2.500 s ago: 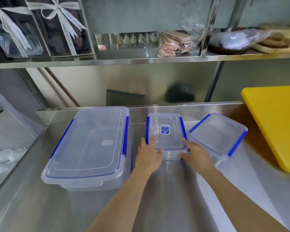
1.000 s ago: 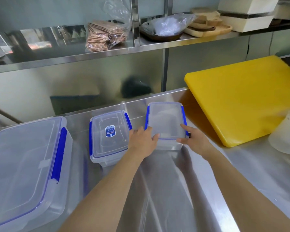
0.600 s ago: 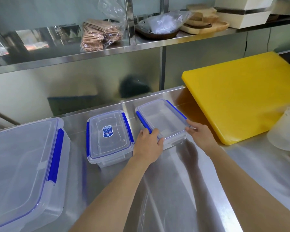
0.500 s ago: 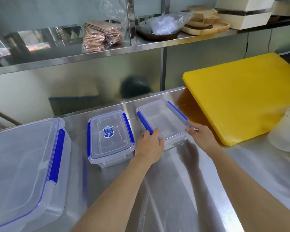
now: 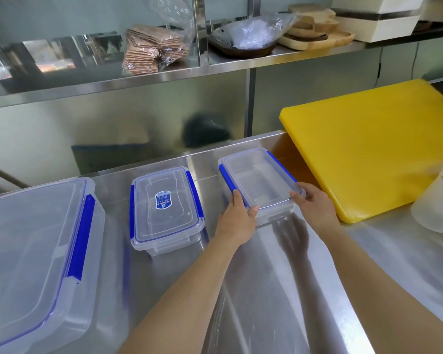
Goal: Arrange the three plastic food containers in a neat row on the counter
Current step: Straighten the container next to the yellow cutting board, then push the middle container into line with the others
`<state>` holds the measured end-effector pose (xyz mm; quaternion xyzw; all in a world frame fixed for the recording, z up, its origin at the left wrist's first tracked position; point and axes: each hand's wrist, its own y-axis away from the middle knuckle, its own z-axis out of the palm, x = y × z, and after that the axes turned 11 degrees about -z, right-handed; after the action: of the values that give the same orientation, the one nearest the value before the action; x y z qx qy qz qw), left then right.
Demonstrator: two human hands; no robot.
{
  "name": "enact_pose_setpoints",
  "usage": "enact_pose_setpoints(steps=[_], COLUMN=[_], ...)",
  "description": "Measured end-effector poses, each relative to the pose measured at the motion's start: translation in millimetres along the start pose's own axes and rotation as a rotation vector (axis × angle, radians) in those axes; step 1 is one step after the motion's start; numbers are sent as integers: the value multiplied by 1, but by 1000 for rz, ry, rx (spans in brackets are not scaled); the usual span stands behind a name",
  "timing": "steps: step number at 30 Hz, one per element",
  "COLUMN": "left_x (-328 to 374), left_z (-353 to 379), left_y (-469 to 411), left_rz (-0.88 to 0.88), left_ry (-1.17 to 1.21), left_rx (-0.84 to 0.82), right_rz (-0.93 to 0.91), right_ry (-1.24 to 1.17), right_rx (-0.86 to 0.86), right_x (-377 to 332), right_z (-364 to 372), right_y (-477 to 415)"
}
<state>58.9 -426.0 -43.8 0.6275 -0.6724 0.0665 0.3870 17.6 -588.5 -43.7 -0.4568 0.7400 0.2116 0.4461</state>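
Three clear plastic containers with blue clips sit on the steel counter (image 5: 253, 290). The large container (image 5: 33, 254) is at the left. The small labelled container (image 5: 164, 208) stands in the middle. The right container (image 5: 258, 180) lies skewed, its far end turned left. My left hand (image 5: 237, 218) grips its near left corner, thumb on the lid. At the near right corner, my right hand (image 5: 315, 208) holds the rim.
A thick yellow cutting board (image 5: 374, 144) lies just right of the right container. A translucent white jug (image 5: 437, 203) stands at the right edge. A steel shelf (image 5: 164, 75) above holds a bag of brown packets, a bowl and wooden boards.
Earlier both hands left the middle labelled container and took the right one. In the last second that container has turned from straight to skewed and shifted slightly right, away from the middle one.
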Motion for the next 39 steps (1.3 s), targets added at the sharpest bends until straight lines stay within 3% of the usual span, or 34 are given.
enact_pose_setpoints(steps=[8,12,14,17,19,21,25,29,39], left_x=[17,12,6,-10,-32,-60,-114,-139,-121], left_z=[16,6,-11,-50,-75,-97,-109,-98,-85], left_y=[-6,-6,2,15,18,19,21,19,17], left_rz=[-17,46,118,123,17,-174,-492,-424,-376], left_ry=[78,60,97,179,214,263,452,726,707], left_rx=[-33,-24,94,451,660,734,536,319,292], right_rz=[20,-24,-96,-258,-302,-300,-226,-261,-254], right_ry=[63,282,386,322,189,69,-44,-35,25], right_rx=[-13,84,166,197,83,-63,-361,-521,-544], right_x=[11,9,-4,-41,-60,-75,-92,-92,-78], right_z=[-15,-10,-2,23,49,76,120,145,134], right_y=[-9,-10,-7,6,16,25,44,57,48])
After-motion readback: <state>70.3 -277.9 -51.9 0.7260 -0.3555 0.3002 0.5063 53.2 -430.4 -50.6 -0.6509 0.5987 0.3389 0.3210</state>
